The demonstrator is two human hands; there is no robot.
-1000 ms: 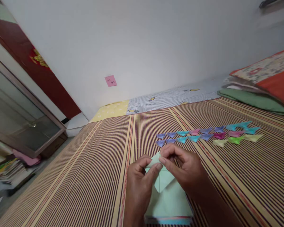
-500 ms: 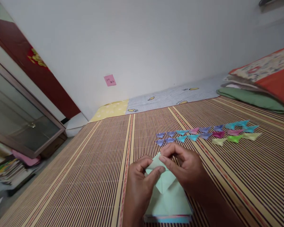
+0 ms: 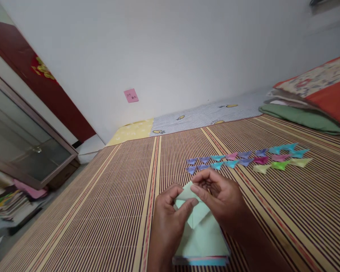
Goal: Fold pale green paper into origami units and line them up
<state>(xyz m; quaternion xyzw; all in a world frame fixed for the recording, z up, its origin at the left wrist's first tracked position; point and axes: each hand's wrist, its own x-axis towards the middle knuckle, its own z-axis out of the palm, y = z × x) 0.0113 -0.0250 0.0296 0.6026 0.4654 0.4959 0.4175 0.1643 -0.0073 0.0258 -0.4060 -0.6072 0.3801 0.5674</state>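
Observation:
A pale green folded paper (image 3: 195, 217) is held between both hands above a stack of square paper (image 3: 202, 243), whose top sheet is also pale green. My left hand (image 3: 172, 215) grips its left side, thumb lying across the folded flap. At the upper right edge, my right hand (image 3: 219, 194) pinches the paper with thumb and fingers. Beyond the hands, several small folded paper shapes lie in rows, among them a bright green one (image 3: 280, 165), a magenta one (image 3: 261, 160) and a purple one (image 3: 191, 170).
The striped mat (image 3: 121, 200) spreads under everything. Folded bedding (image 3: 306, 119) is piled at the right. A pink note (image 3: 130, 95) is on the white wall. Books (image 3: 10, 204) and a glass-panelled door (image 3: 25, 132) are at the left.
Both hands and the folded paper have shifted very slightly; the grip on the paper looks the same.

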